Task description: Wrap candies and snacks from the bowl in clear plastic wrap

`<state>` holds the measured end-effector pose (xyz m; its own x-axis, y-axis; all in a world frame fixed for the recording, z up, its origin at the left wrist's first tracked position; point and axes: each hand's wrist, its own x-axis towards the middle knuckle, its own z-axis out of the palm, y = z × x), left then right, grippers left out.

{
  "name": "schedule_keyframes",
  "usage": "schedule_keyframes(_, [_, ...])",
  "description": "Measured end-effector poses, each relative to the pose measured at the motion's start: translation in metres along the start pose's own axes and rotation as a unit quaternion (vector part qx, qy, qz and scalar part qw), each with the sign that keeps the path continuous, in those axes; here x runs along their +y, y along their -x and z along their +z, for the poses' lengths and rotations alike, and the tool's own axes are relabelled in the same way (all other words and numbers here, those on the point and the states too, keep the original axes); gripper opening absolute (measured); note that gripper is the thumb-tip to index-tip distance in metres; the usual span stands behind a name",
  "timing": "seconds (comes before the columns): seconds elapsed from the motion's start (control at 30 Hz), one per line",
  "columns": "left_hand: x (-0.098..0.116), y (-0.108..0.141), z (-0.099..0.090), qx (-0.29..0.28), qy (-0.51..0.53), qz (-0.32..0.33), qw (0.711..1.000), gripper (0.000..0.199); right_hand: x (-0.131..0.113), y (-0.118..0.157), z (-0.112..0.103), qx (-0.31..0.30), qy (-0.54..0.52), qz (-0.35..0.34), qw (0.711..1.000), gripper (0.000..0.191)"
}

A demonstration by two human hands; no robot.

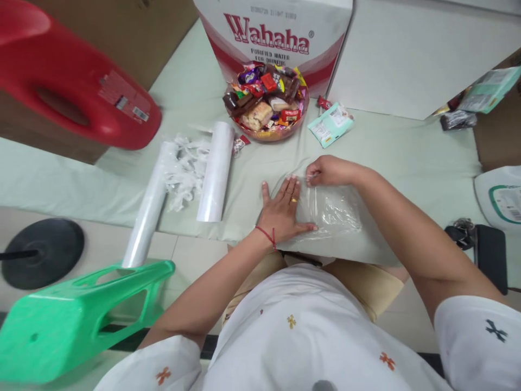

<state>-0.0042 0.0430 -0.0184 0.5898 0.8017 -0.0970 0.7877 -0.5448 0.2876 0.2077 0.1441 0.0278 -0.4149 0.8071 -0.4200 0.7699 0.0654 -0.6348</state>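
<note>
A clear plastic bag lies flat and slightly wrinkled on the pale green cloth in front of me. My left hand presses palm down on the bag's left part, fingers spread, with a ring on one finger and a red cord at the wrist. Just right of its fingertips, my right hand has its fingers curled in a pinch at the bag's upper edge. Beyond both hands stands a bowl heaped with wrapped sweets and snacks.
Two white plastic rolls lie to the left beside crumpled white plastic strips. A Wahaha carton stands behind the bowl, near a mint-green packet. A red jug, green stool and dark phone are farther out.
</note>
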Motion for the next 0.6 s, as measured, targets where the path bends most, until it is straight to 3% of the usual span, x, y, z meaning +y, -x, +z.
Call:
schedule_keyframes(0.13, [-0.001,-0.001,0.000,-0.004,0.005,-0.002,1.000,0.121,0.018,-0.002,-0.030,-0.033,-0.160,0.098,0.982,0.028])
schedule_keyframes(0.3, [0.001,-0.002,-0.002,-0.020,0.009,-0.015,1.000,0.119,0.025,0.011,-0.038,0.087,-0.242,0.169,0.951,0.030])
schedule_keyframes(0.4, [0.001,-0.002,-0.003,-0.025,0.008,-0.018,1.000,0.120,0.020,0.020,-0.038,0.056,-0.242,0.194,0.949,0.030])
schedule_keyframes(0.5, [0.001,-0.003,-0.004,-0.031,0.008,-0.019,0.999,0.121,0.027,0.032,-0.052,0.032,-0.167,0.213,0.962,0.025])
schedule_keyframes(0.53, [0.001,-0.003,-0.004,-0.031,0.008,-0.019,0.999,0.122,0.034,0.037,-0.060,0.062,-0.153,0.212,0.963,0.019])
schedule_keyframes(0.6, [0.000,-0.002,-0.003,-0.027,0.006,-0.020,0.999,0.122,0.050,0.054,-0.071,0.181,-0.150,0.212,0.949,0.019])
